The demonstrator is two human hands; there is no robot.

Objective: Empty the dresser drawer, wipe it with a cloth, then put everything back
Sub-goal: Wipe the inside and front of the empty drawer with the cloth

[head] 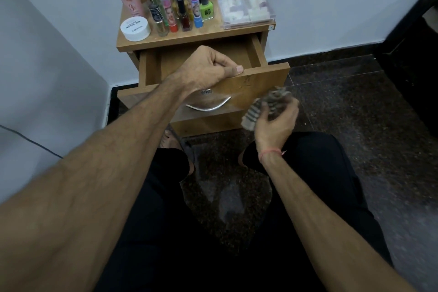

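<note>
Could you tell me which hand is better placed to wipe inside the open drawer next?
The right hand: it already grips the striped grey cloth, just in front of the open wooden drawer. The left hand holds the drawer's front edge, probably steadying it.

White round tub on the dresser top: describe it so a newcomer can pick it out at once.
Start at the wooden dresser top above the open drawer. At its front left corner, before the crowd of upright bottles, sits the white tub. It is the only low, wide, round container there, and its flat lid bears printed words.
</note>
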